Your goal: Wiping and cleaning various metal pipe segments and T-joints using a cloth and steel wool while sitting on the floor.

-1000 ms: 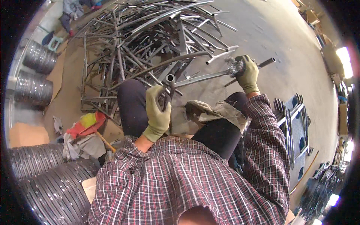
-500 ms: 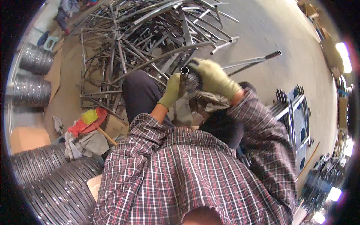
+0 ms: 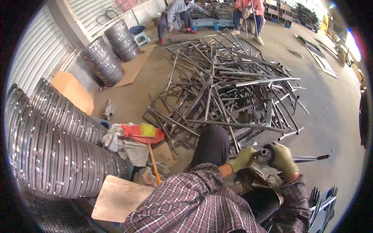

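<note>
A metal tube (image 3: 258, 153) is at the person's lap, between the hands, its open end tipped up toward the head. Its long axis is strongly foreshortened, the body slanting from that mouth toward the left hand (image 3: 241, 160), whose gloved grip is closed around it. The right hand (image 3: 286, 160) is just beside the open end, nearer the mouth than the left, its fingers curled; whether they clamp the tube I cannot tell. Beyond that hand a bar (image 3: 307, 159) runs out to the right, crosswise to the tube, ending in a dark tip. It looks like part of the same piece, but the right hand hides the join.

Below the hands, a cloth (image 3: 268, 179) drapes over the lap. The heap of metal frames (image 3: 217, 97) lies on the floor just ahead of the knee (image 3: 212, 144). To the left are a wooden-handled brush (image 3: 153, 158), a pale board (image 3: 118, 198) and stacked black hoops (image 3: 72, 155).
</note>
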